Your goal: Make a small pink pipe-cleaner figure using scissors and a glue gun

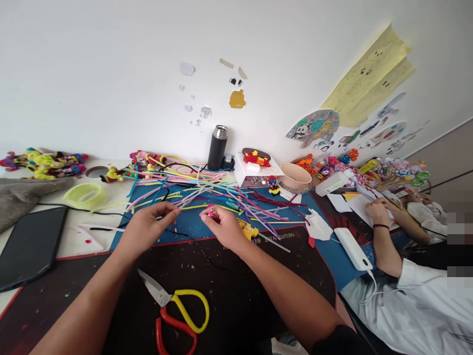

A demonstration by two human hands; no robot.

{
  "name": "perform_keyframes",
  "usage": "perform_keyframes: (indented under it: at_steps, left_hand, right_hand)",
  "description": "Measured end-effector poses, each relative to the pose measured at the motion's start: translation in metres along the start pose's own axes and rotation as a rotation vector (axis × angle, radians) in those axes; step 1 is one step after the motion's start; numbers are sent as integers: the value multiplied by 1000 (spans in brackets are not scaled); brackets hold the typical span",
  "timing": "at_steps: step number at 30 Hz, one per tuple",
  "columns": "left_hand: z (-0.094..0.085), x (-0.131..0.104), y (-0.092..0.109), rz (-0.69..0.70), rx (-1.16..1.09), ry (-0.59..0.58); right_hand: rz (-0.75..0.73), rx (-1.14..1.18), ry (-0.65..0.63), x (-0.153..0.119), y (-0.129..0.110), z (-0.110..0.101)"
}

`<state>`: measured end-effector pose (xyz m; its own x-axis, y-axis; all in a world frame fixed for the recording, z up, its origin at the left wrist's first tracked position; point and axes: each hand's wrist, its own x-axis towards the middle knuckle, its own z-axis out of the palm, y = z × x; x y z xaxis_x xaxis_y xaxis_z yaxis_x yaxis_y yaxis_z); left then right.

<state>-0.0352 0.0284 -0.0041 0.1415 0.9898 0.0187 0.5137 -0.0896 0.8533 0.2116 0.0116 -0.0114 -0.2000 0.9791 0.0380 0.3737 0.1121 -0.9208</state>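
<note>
Both hands hover over the front of a heap of coloured pipe cleaners (207, 190). My left hand (151, 227) is closed in a pinch, thumb against the forefinger; whatever lies between the fingertips is too small to name. To its right, my right hand (225, 224) is closed around a small pink piece (211, 211) that shows at the fingertips. The two hands are apart. A yellow tool (247, 230) lies partly hidden behind my right hand. Scissors (162, 297) with one yellow and one red handle rest on the black mat below the hands, blades parted.
A phone (31, 246) and a yellow-green coil (84, 196) lie at left. Behind the heap stand a black bottle (217, 150), a white box (242, 172) and a bowl (295, 178). A white power bank (353, 249) lies at right, near another person's hands (380, 214).
</note>
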Motion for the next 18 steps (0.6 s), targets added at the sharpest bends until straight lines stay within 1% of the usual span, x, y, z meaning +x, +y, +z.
perform_keyframes:
  at_steps: [2, 4, 6, 9, 14, 16, 18]
  left_hand:
    - [-4, 2, -2, -36, -38, 92]
    - [-8, 4, -2, -45, -95, 138]
    - [-10, 4, -1, -49, -143, 151]
    - [-10, 4, 3, -44, -173, 155]
    - [-8, 3, 9, -49, -202, 176]
    - [-7, 3, 11, -58, -217, 185]
    - [-6, 2, 13, -59, -223, 183]
  right_hand:
    - [-4, -92, -47, -3, 0, 1]
    - [-58, -204, -128, -7, 0, 4]
    - [-161, -290, -210, -9, -1, 10]
    - [-305, -425, -286, -9, -6, 23]
    - [-420, -627, -390, -3, -21, 48]
    - [-470, -672, -413, -1, -29, 53]
    - [-502, -698, -418, -1, -37, 54]
